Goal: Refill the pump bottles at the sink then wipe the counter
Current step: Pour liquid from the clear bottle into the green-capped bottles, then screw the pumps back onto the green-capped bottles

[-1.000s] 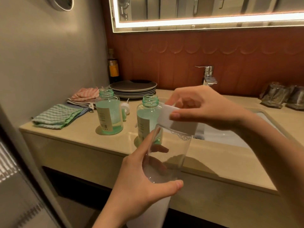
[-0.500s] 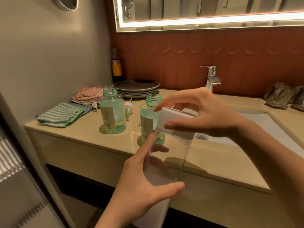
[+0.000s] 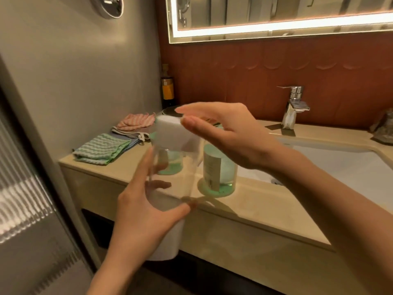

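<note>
While I was watching the feed, the right hand [image 3: 229, 133] swung further round the white cap [image 3: 170, 133] of the refill bottle [image 3: 170, 188] — a second before, its fingers were curled tight over the cap, and now they lay flatter, thumb on the near edge and fingertips across the far side, still pinching it. The left hand [image 3: 144, 213] hadn't let go either; it gripped the clear body low down, holding the bottle up in front of the counter [image 3: 265, 209] rather than standing it there. The bottle had also drifted left in my view, so it now covered the far pump bottle [image 3: 168, 169], while the near pump bottle [image 3: 221, 167] stood on the counter edge just beside the sink [image 3: 340, 167], green liquid part way up. The cap looked still seated, so my read was mid-twist, not off yet — no pouring could start until it came free. The frame was smeary round the fingers, so I couldn't swear how loose it was. The green cloth [image 3: 102, 149] lay untouched at the far left.
</note>
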Tool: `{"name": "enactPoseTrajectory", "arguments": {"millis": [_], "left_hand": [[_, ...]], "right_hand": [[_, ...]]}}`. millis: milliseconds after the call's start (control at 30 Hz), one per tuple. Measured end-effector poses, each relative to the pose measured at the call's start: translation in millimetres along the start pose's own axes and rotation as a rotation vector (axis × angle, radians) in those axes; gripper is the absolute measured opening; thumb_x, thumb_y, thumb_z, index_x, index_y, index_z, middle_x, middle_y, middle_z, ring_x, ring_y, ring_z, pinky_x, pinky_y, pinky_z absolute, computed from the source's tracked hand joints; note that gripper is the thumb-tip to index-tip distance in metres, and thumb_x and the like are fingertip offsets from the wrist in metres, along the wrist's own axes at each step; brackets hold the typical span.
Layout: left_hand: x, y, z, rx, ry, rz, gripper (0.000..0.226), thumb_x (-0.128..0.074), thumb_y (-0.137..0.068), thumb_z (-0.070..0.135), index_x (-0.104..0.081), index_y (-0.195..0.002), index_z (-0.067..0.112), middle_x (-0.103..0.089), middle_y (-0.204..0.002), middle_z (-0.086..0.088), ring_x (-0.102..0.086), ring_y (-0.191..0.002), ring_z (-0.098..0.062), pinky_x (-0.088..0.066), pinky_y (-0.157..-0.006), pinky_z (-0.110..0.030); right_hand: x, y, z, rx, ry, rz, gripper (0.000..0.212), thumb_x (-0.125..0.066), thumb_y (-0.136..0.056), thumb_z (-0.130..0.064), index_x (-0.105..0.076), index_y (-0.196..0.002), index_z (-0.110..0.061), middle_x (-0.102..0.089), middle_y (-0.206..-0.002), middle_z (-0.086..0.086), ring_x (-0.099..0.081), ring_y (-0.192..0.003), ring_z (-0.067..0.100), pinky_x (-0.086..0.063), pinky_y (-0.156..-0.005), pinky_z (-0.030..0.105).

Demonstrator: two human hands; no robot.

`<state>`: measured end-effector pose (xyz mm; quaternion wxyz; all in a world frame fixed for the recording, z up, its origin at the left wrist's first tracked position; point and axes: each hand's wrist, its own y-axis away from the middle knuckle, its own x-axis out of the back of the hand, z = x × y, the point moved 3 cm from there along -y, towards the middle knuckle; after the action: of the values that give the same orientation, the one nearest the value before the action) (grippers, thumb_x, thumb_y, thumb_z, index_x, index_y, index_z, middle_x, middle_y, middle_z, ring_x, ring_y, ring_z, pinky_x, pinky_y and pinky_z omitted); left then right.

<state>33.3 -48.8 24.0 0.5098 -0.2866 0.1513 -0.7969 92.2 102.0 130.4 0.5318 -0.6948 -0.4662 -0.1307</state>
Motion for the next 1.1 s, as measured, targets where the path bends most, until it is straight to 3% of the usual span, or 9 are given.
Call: {"name": "enactPoseTrajectory", "arguments": {"millis": [67, 167, 300, 500, 633, 733, 833, 1100], "left_hand": [[16.5, -12.9, -3.9, 0.013, 0.019, 0.098, 0.111, -0.084, -0.046, 0.038, -0.029, -0.141, 0.043, -0.059, -0.117, 0.02, -0.062, -0.093, 0.004, -0.048, -0.081, -0.02], [38.6, -37.7, -16.1, 0.015, 0.027, 0.229, 0.107, -0.087, -0.053, 0.024, -0.028, -0.142, 0.031, -0.055, -0.121, 0.018, -0.058, -0.098, 0.01, -0.046, -0.084, -0.021], [54.6, -74.6, -38.3, 0.033, -0.023, 0.352, 0.105, -0.087, -0.06, 0.021, -0.024, -0.144, 0.024, -0.045, -0.139, 0.003, -0.046, -0.124, -0.011, -0.037, -0.106, -0.033], [52.0, -118.9, -74.5, 0.061, -0.047, 0.432, 0.108, -0.088, -0.059, 0.024, -0.02, -0.143, 0.022, -0.045, -0.139, -0.005, -0.046, -0.125, -0.019, -0.037, -0.108, -0.041], [41.6, -137.5, -87.2, 0.072, -0.058, 0.444, 0.109, -0.086, -0.062, 0.019, -0.015, -0.145, 0.018, -0.037, -0.146, -0.004, -0.043, -0.125, -0.014, -0.033, -0.105, -0.027], [34.9, -148.6, -101.2, 0.07, -0.068, 0.425, 0.111, -0.087, -0.063, 0.019, -0.014, -0.146, 0.019, -0.031, -0.15, -0.003, -0.04, -0.13, -0.017, -0.033, -0.108, -0.031], [32.1, -151.0, -113.9, 0.09, -0.079, 0.42, 0.11, -0.087, -0.063, 0.025, -0.016, -0.146, 0.02, -0.032, -0.15, -0.001, -0.037, -0.133, -0.018, -0.03, -0.112, -0.038], [27.5, -140.2, -131.3, 0.221, -0.153, 0.384, 0.113, -0.084, -0.066, 0.031, -0.007, -0.148, 0.017, -0.027, -0.15, -0.011, -0.026, -0.138, -0.024, -0.022, -0.112, -0.035]], "right_hand": [[1.1, -10.6, 0.7, -0.014, 0.022, 0.035, 0.037, -0.045, -0.094, -0.044, -0.065, -0.114, -0.02, -0.065, -0.108, -0.01, -0.056, -0.097, -0.003, -0.045, -0.081, 0.012], [2.8, -28.1, 4.5, -0.04, 0.075, 0.043, 0.037, -0.043, -0.094, -0.045, -0.066, -0.111, -0.022, -0.065, -0.105, -0.013, -0.058, -0.095, -0.004, -0.045, -0.08, 0.011], [6.0, -43.0, 12.4, -0.064, 0.11, 0.047, 0.037, -0.044, -0.094, -0.046, -0.068, -0.109, -0.022, -0.067, -0.102, -0.013, -0.058, -0.092, -0.004, -0.044, -0.079, 0.01], [13.6, -45.7, 28.7, -0.073, 0.082, 0.05, 0.039, -0.039, -0.096, -0.043, -0.069, -0.106, -0.019, -0.068, -0.1, -0.01, -0.059, -0.094, -0.002, -0.045, -0.082, 0.013], [17.6, -48.7, 40.2, -0.083, 0.075, 0.049, 0.039, -0.04, -0.096, -0.042, -0.069, -0.104, -0.018, -0.069, -0.097, -0.009, -0.059, -0.092, -0.002, -0.045, -0.081, 0.015], [18.8, -53.7, 48.4, -0.086, 0.078, 0.047, 0.04, -0.04, -0.096, -0.041, -0.07, -0.102, -0.017, -0.069, -0.095, -0.008, -0.059, -0.09, -0.001, -0.046, -0.081, 0.018], [18.5, -56.5, 54.5, -0.092, 0.074, 0.043, 0.04, -0.04, -0.096, -0.042, -0.07, -0.103, -0.017, -0.068, -0.095, -0.011, -0.06, -0.091, -0.004, -0.046, -0.08, 0.013], [18.2, -49.9, 58.7, -0.134, 0.089, 0.041, 0.036, -0.041, -0.095, -0.044, -0.062, -0.116, -0.024, -0.063, -0.1, -0.016, -0.058, -0.096, -0.001, -0.045, -0.082, 0.014]]}}
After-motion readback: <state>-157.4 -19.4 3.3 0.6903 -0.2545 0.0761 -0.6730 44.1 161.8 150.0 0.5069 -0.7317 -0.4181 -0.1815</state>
